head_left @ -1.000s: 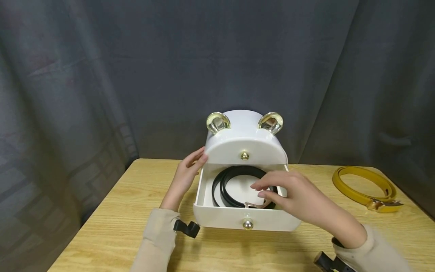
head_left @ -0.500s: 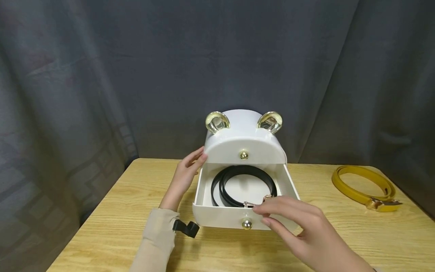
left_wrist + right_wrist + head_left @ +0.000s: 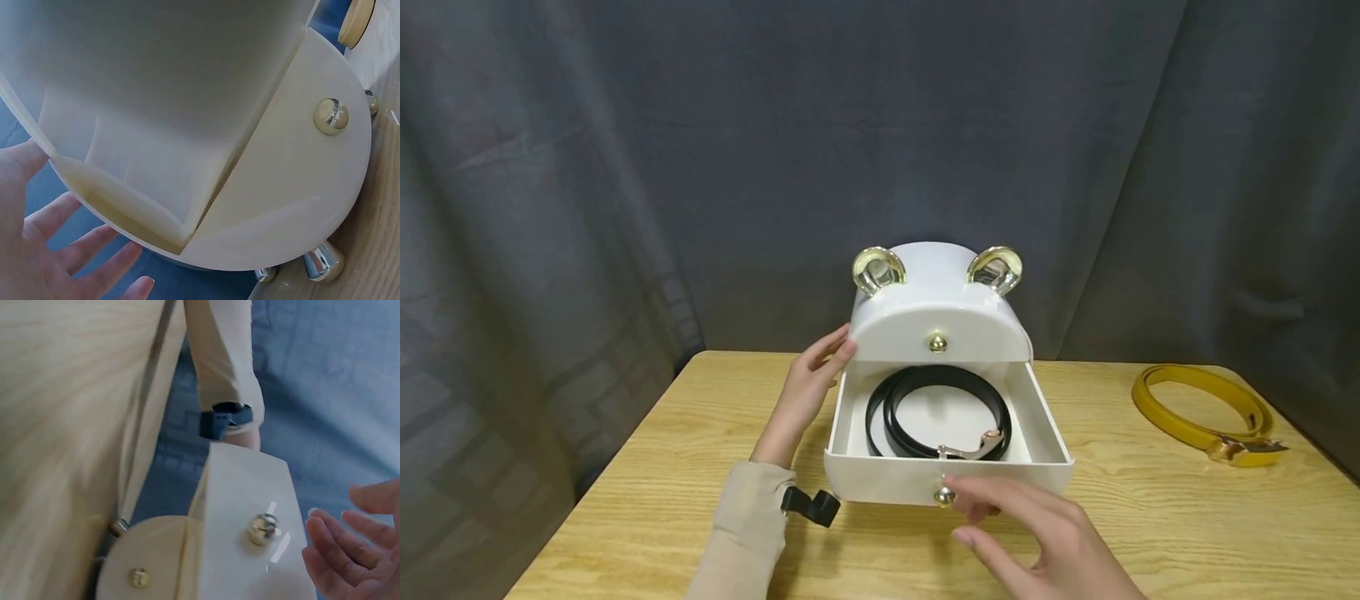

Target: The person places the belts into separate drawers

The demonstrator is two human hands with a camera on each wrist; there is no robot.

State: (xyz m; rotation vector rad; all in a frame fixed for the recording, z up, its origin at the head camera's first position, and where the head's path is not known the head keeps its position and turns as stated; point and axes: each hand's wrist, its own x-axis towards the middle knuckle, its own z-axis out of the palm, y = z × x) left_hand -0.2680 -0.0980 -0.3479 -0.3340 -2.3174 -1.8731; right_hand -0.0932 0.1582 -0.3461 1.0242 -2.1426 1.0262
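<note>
A white bear-eared storage box (image 3: pixel 942 287) stands with its lower drawer (image 3: pixel 880 479) pulled out. Inside the drawer lies a coiled black belt (image 3: pixel 891 412) with a rose-gold buckle. My left hand (image 3: pixel 805 392) rests against the box's left side, its fingers extended along the wall in the left wrist view. Just in front of the drawer hovers my right hand (image 3: pixel 1037 533), fingers loosely bent and thumb apart, holding nothing. Its fingertip overlaps the gold drawer knob (image 3: pixel 944 497) in the head view, while the right wrist view shows a gap between the hand and that knob (image 3: pixel 263 529).
A coiled yellow belt (image 3: pixel 1180 425) with a gold buckle lies at the right of the wooden table (image 3: pixel 647 467). The upper drawer (image 3: pixel 895 333) is closed and has its own gold knob. Grey curtains (image 3: pixel 775 167) hang behind the table.
My right hand has come away from the belt buckle, out of the drawer, and moved down toward the front knob. The buckle now lies uncovered. My left hand stays in place.
</note>
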